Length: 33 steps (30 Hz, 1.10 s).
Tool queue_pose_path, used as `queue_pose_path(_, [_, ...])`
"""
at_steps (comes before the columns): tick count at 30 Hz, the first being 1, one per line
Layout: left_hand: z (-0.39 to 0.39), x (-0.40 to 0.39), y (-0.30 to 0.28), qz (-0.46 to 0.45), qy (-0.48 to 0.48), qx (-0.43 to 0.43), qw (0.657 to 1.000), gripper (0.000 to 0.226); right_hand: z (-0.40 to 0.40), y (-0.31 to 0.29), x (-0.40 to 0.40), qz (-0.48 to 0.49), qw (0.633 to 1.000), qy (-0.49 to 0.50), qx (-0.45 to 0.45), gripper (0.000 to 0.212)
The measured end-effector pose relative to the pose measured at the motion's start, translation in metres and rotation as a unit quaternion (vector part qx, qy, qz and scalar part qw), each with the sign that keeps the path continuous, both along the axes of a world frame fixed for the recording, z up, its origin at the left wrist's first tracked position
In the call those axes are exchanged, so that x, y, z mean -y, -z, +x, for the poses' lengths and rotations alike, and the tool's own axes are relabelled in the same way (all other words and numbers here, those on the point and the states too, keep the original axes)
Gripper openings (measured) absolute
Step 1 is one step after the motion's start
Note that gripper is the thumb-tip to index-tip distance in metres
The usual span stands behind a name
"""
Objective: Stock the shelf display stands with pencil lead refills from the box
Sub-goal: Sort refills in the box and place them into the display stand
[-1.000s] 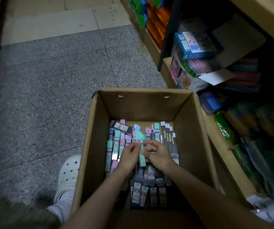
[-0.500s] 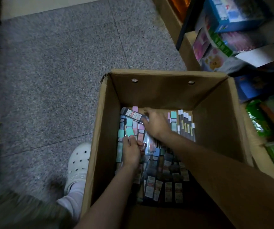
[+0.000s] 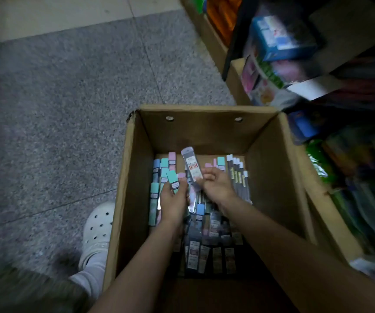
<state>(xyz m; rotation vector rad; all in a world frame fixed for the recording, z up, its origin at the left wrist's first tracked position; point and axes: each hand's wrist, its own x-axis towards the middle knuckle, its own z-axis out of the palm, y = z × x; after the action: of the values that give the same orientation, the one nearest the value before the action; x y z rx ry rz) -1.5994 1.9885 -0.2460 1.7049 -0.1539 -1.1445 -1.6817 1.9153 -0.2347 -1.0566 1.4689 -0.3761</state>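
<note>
The right hand [image 3: 215, 186] pinches one clear-sleeved lead refill [image 3: 192, 167] by its lower end, long axis running from 5 to 11 o'clock with its top tilted toward the far wall of the cardboard box [image 3: 204, 129], while the left hand [image 3: 174, 199] grips a small bundle of refills, a green-capped pack [image 3: 173, 179] and a pink cap showing above its fingers. Both hands work low inside the box, above a floor of refill packs [image 3: 206, 245] too many and too dim to count, most lying lengthwise from 6 to 12 o'clock. Four tall walls close in, with open room only upward; at 3 o'clock the box nearly touches the shelf edge [image 3: 317, 199], and at 9 o'clock lie bare floor [image 3: 57, 120] and one white clog [image 3: 97, 227].
</note>
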Motion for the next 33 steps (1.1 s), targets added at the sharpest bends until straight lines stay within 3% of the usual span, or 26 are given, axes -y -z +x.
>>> queue_pose_path(4, [-0.004,-0.001,-0.047,-0.054,0.098,0.022,0.994,0.024,-0.027,-0.042,-0.027,-0.01,0.997,-0.002,0.077,0.022])
queue_pose_path(9, [-0.012,0.014,-0.12,-0.143,0.218,0.075,0.963,0.007,-0.06,-0.122,-0.029,-0.111,0.992,-0.004,0.065,0.026])
queue_pose_path(14, [-0.025,0.05,-0.219,-0.205,0.388,0.174,0.882,0.006,-0.1,-0.216,-0.013,-0.235,0.968,0.045,0.073,0.022])
queue_pose_path(17, [-0.043,0.062,-0.267,-0.232,0.452,0.231,0.829,0.017,-0.131,-0.265,-0.013,-0.317,0.941,0.086,0.077,0.025])
queue_pose_path(24, [-0.091,0.068,-0.317,-0.322,0.487,0.158,0.797,0.007,-0.176,-0.339,-0.025,-0.434,0.898,0.065,-0.003,0.03])
queue_pose_path(33, [-0.112,0.088,-0.338,-0.369,0.53,0.124,0.753,0.011,-0.202,-0.401,-0.021,-0.461,0.869,0.047,-0.174,0.022])
